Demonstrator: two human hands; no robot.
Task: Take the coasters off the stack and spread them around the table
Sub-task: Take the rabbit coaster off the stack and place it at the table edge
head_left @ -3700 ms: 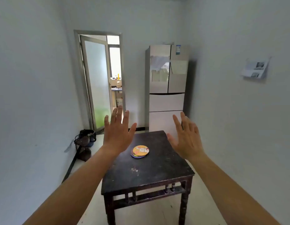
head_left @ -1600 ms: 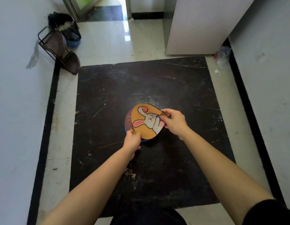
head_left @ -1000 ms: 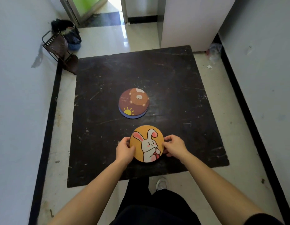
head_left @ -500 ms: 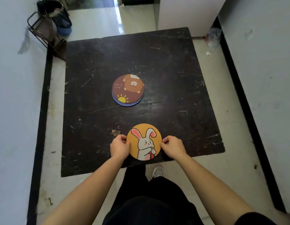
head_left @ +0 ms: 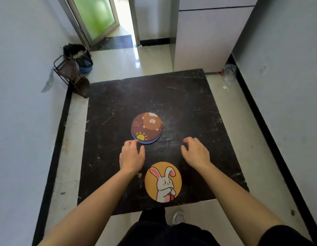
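Observation:
An orange coaster with a white rabbit (head_left: 163, 181) lies flat near the front edge of the dark square table (head_left: 198, 107). The coaster stack (head_left: 147, 128) sits near the table's middle, a brown bear coaster on top and a blue one showing beneath it. My left hand (head_left: 132, 156) hovers just in front of the stack's near left edge, fingers curled and apart, holding nothing. My right hand (head_left: 195, 152) is to the right of the stack, also empty with fingers loosely spread. Both hands are beyond the rabbit coaster.
A white fridge (head_left: 207, 36) stands right behind the table. A dark wire rack (head_left: 70, 75) and a bag (head_left: 79, 55) sit on the floor at the left wall. Walls run close on both sides. A doorway (head_left: 100, 16) opens at the back.
Both hands have let go of the rabbit coaster, which now lies near the front edge, and have moved forward toward the stack.

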